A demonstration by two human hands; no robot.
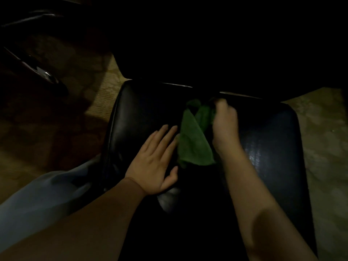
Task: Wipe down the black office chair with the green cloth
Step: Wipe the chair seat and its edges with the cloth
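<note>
Evidently to steady the chair seat [139, 113], the left hand [157, 157] lay open and flat, while the right hand [225, 122], at one o'clock, gripped the green cloth [194, 142] mid-seat.

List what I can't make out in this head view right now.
- Chair backrest: lost in darkness above the seat.
- Cloth top end: hidden behind the right hand.
- Seat front: in shadow and under both forearms.
- Left hand palm: faces down, unseen.
- Shiny object upper left: too dark to identify.
</note>
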